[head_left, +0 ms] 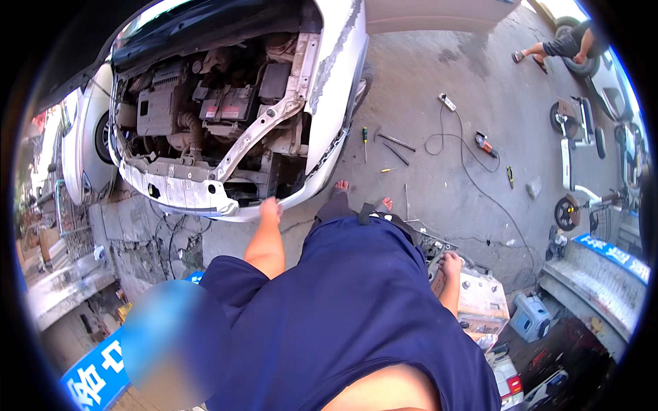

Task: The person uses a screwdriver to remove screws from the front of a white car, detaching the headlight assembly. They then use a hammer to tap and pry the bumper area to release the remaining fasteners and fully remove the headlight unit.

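While the left hand [271, 208], fingers drawn in, is at the white car's [345, 65] front edge at nine o'clock, the right hand [449, 264] curls by one box [485, 296] at four; whether either grips anything, I cannot tell. The engine bay [168, 180] holds one battery [232, 106]. Two screwdrivers [365, 135] and one hammer [399, 140] lie between one and two, one grinder [486, 145] at two.

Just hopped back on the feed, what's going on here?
The person's left hand is at the front edge of a white car with its engine exposed; contact is unclear. Their right hand is near a pale, dusty, boxy object. A green-handled screwdriver and orange-and-black grinder lie on the ground.
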A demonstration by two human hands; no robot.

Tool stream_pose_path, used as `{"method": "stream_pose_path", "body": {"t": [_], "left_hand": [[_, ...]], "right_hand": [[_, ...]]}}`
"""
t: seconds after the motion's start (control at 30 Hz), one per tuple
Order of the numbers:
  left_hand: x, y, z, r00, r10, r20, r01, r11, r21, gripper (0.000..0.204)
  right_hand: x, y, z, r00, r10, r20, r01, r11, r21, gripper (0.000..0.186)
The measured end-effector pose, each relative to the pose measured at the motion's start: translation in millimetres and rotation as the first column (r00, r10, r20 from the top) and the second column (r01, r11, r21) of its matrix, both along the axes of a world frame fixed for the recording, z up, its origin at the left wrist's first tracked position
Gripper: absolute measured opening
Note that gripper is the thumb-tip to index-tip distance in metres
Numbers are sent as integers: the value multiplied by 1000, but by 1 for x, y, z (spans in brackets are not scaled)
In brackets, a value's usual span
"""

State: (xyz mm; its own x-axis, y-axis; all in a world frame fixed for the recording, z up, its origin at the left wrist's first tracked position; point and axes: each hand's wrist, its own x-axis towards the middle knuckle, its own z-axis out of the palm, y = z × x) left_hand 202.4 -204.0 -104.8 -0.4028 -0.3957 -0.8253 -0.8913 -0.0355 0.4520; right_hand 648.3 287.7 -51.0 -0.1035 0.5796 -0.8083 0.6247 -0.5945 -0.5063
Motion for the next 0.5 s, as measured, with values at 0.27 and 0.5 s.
{"method": "stream_pose_path", "body": {"t": [0.27, 0.5], "left_hand": [[-60, 68, -6, 946, -90, -311, 119, 990, 76, 31], [-163, 204, 43, 874, -100, -475, 240, 939, 245, 19]], "right_hand": [[-1, 4, 16, 981, -110, -160, 132, 982, 137, 23], [-5, 28, 44, 950, -177, -257, 230, 953, 196, 19]]}}
